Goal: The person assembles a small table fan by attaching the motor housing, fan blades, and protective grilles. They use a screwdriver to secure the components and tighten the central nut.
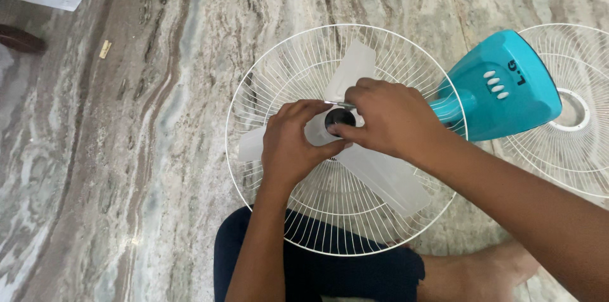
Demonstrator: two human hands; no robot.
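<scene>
Head view: we hold the translucent fan blade (355,143) at its hub (339,119), inside the white rear guard (254,169) on the marble floor; left hand (293,143) and right hand (387,118) both close on it. Twisting unevenly could, we judge, crack a blade.

Both hands, the left hand (293,143) and the right hand (388,118), are bare, with no rings, watch or gloves. The arms have no sleeves. Dark blue shorts (317,264) cover the legs. The foot (501,267) is bare.
</scene>
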